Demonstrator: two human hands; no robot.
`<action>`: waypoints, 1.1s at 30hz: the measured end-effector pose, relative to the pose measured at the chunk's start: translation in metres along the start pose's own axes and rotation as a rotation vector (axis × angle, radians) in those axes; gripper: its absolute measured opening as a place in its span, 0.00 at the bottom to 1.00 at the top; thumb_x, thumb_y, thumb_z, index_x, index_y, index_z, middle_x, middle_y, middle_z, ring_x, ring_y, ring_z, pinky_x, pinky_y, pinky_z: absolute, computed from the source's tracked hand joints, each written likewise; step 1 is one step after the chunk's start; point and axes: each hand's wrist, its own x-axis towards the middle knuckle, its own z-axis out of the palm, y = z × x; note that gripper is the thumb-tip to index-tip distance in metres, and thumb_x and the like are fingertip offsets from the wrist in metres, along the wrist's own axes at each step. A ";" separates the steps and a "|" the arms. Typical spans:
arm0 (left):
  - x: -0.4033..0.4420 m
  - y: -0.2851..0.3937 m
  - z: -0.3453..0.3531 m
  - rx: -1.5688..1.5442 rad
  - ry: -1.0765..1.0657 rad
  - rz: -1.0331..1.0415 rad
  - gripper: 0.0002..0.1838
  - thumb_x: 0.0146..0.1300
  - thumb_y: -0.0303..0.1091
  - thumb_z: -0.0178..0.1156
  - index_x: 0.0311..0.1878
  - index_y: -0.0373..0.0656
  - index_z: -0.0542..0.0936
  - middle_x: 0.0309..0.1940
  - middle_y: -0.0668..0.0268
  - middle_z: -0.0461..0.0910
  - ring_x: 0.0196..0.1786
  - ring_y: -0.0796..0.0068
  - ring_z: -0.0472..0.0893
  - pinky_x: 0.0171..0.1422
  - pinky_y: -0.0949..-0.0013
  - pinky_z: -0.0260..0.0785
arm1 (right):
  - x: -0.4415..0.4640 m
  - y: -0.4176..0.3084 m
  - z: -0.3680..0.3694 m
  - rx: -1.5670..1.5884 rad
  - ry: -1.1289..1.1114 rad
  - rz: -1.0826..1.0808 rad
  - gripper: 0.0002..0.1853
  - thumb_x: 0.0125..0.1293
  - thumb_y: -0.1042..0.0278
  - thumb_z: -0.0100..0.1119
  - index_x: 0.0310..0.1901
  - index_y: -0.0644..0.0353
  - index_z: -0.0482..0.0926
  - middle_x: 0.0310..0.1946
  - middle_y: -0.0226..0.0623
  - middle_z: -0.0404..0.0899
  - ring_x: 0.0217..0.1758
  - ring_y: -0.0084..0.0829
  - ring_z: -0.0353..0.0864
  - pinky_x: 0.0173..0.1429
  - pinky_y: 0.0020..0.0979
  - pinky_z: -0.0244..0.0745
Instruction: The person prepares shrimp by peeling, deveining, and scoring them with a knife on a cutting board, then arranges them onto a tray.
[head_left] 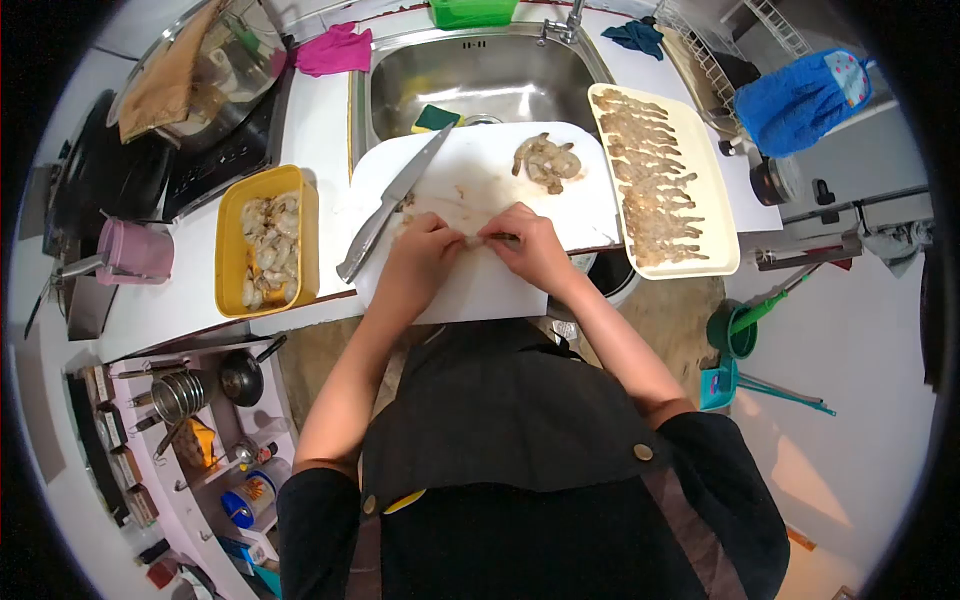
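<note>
Over the near edge of the white cutting board [590, 215], my left hand [425, 258] and my right hand [530, 248] meet with fingertips pinched. A small greyish shrimp [474, 242] shows between them, mostly hidden by the fingers. Left of my hands, a knife [385, 208] lies slanted on the board, its blade pointing to the sink. A little pile of shrimp [547, 163] rests at the board's far right. Brownish smears and bits mark the middle of the board.
Left stands a yellow tub [308, 245] of shrimp; right, a cream tray [722, 230] with shrimp in rows. Behind the board is a steel sink [400, 75] with a green-yellow sponge [437, 119]. A large pot [215, 75] sits on the stove at far left.
</note>
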 end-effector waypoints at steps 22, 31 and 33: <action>0.023 0.009 0.014 0.148 -0.071 0.062 0.06 0.59 0.28 0.57 0.36 0.39 0.82 0.35 0.54 0.78 0.39 0.49 0.80 0.44 0.53 0.72 | 0.004 -0.002 0.020 -0.050 0.064 0.044 0.07 0.45 0.79 0.62 0.28 0.63 0.74 0.32 0.42 0.70 0.42 0.46 0.69 0.46 0.41 0.70; 0.019 0.009 0.020 0.109 0.002 0.058 0.04 0.56 0.27 0.56 0.30 0.39 0.79 0.32 0.56 0.76 0.40 0.53 0.79 0.43 0.55 0.72 | 0.005 -0.006 0.013 -0.194 -0.014 0.006 0.08 0.48 0.76 0.62 0.32 0.62 0.78 0.35 0.41 0.73 0.45 0.45 0.70 0.50 0.40 0.71; 0.022 0.004 0.010 0.011 -0.030 0.049 0.05 0.57 0.26 0.57 0.33 0.39 0.82 0.34 0.56 0.77 0.41 0.53 0.79 0.44 0.56 0.72 | 0.010 -0.010 0.003 -0.229 -0.091 0.022 0.08 0.49 0.75 0.62 0.33 0.62 0.78 0.36 0.41 0.74 0.46 0.45 0.71 0.51 0.40 0.71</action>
